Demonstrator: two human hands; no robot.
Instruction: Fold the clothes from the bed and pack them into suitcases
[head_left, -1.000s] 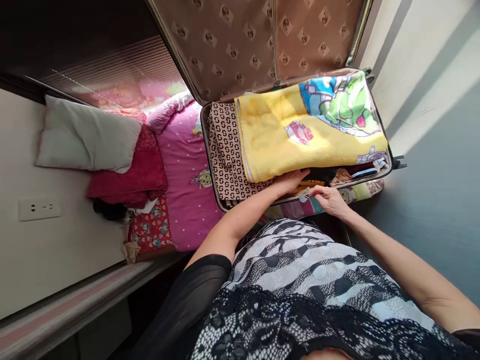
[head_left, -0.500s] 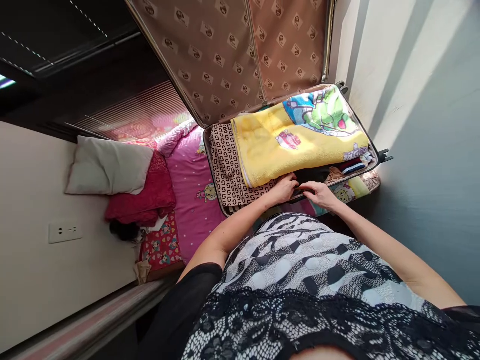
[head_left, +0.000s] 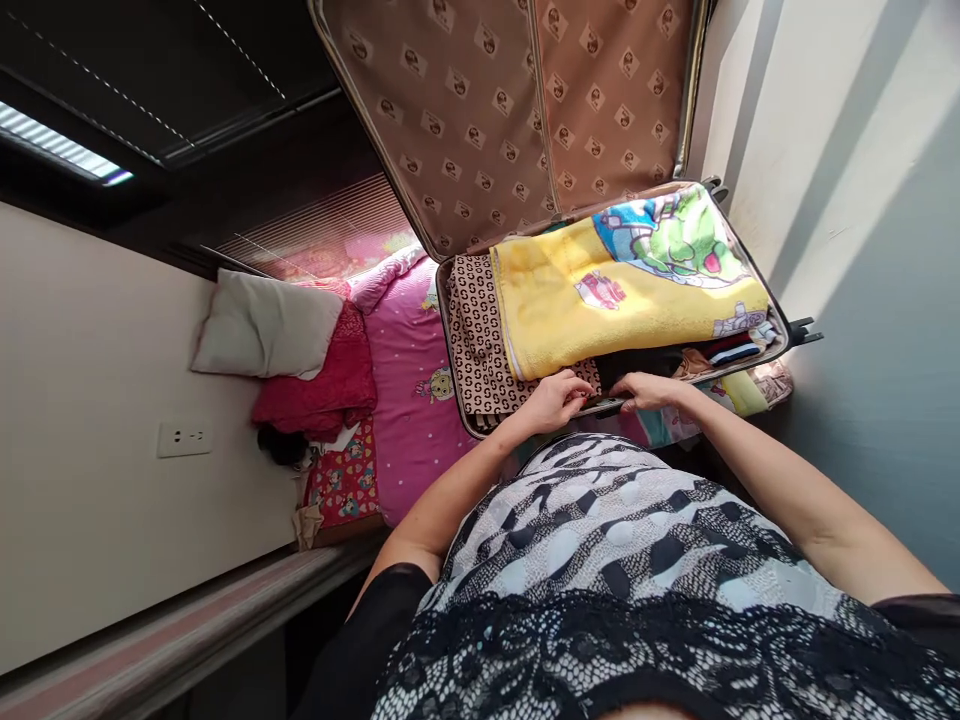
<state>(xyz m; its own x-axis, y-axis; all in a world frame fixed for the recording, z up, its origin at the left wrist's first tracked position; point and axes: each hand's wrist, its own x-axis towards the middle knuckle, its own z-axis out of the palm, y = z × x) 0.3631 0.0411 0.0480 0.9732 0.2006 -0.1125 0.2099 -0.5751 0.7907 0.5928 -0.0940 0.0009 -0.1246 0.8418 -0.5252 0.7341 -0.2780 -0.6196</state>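
An open suitcase lies in front of me, packed with folded things. On top is a yellow towel with cartoon prints, and under its left end a brown patterned cloth. At the suitcase's front edge, my left hand has its fingers bent together by the patterned cloth; what they pinch, if anything, is hidden. A short way to its right, my right hand is curled over the front rim, its fingertips partly hidden beside dark clothing.
The suitcase's lined lid stands raised at the back. To the left lies a bed with a pink sheet, a pillow and a red blanket. A wall stands close on the right. Colourful fabric shows below the suitcase.
My hands, close together before, have moved apart along the suitcase's front edge. More of the patterned cloth shows between them. The whole view has shifted, so the scene sits further right.
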